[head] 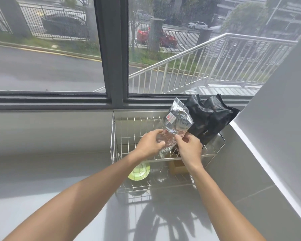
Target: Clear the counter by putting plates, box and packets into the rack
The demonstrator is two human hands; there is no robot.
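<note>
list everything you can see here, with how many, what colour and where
rack: one, silver wire, two tiers, on the counter below the window
black packets: two, standing at the right end of the upper tier
clear packet: one, transparent with a red-printed label, held over the upper tier
plate: one, green, lower tier, left
box: one, brown, lower tier, right
counter: one, grey
left hand: gripping the clear packet
right hand: gripping the clear packet

Rack (113,136) on counter (42,171), before window (111,49). Upper tier: packets (210,119) at right rear. Lower tier: plate (140,172) left, box (176,166) right. Both hands hold a packet (176,121) above the rack.
</note>
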